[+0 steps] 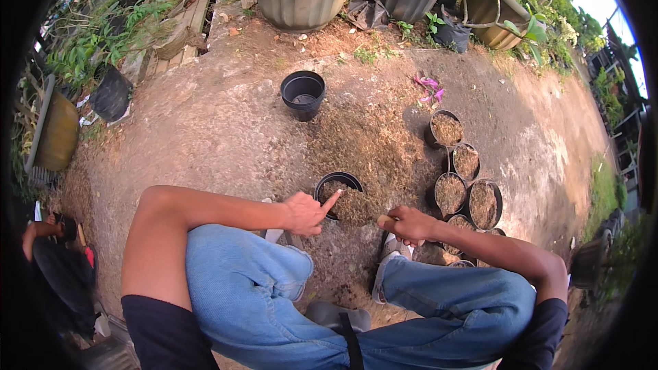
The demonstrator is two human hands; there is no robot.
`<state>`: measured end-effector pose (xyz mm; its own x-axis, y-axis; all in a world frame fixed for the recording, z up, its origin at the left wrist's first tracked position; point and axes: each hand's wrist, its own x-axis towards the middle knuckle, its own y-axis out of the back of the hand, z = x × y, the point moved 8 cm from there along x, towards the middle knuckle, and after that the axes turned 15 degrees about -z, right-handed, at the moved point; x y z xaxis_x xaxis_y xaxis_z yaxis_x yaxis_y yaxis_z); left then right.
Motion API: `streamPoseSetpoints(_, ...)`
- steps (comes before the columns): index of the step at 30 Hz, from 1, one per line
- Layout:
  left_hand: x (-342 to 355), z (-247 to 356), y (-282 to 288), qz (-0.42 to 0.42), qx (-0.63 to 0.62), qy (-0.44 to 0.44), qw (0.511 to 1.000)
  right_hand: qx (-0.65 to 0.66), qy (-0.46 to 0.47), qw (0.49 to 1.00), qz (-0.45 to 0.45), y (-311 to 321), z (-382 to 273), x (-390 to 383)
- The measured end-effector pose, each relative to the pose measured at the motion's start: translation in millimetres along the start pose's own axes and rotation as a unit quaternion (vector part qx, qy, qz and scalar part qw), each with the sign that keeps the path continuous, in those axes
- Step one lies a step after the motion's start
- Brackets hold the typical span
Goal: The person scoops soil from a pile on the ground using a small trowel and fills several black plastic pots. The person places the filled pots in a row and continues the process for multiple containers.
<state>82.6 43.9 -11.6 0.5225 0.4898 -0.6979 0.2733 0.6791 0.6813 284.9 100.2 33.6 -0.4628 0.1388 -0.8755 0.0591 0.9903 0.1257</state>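
on the bare dirt ground (226, 123), the right hand (409, 224) is closed around a mostly hidden wooden handle (385, 220); the left hand (306, 212), loosely curled, touches the rim of the black pot (340, 181) with its forefinger.

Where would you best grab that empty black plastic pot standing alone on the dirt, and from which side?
Probably by its rim, from above. The empty black plastic pot stands upright with its mouth open and nothing touching it, so fingers could hook over the stiff top edge; the tapering walls look less secure to pinch.
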Motion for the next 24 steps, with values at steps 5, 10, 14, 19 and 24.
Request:
streamPoseSetpoints(5, -3.7, 13.6, 15.2, 0.011, 0.017, -0.04, 0.999, 0.003, -0.005, 1.0, -0.002, -1.5, 4.9, -0.8)
streamPoseSetpoints(10, 1.5, 9.1, 1.1, -0.023, 0.005, -0.022, 0.999, 0.004, -0.009, 1.0, -0.005, -2.5, -1.8, -5.5)
streamPoseSetpoints(14, 2.2, 1.7, -2.3, -0.044, 0.003, -0.003, 0.999, 0.002, -0.006, 1.0, -0.008, -1.0, -3.1, -2.9)
streamPoseSetpoints(19, -0.4, 0.7, 3.6, -0.027, -0.006, 0.006, 1.0, -0.001, -0.011, 1.0, -0.007, 1.7, -2.7, -0.2)
streamPoseSetpoints(24, -5.2, 14.3, 12.8, -0.02, -0.004, -0.032, 0.999, 0.026, -0.016, 0.999, -0.02, -0.3, -3.1, 2.2)
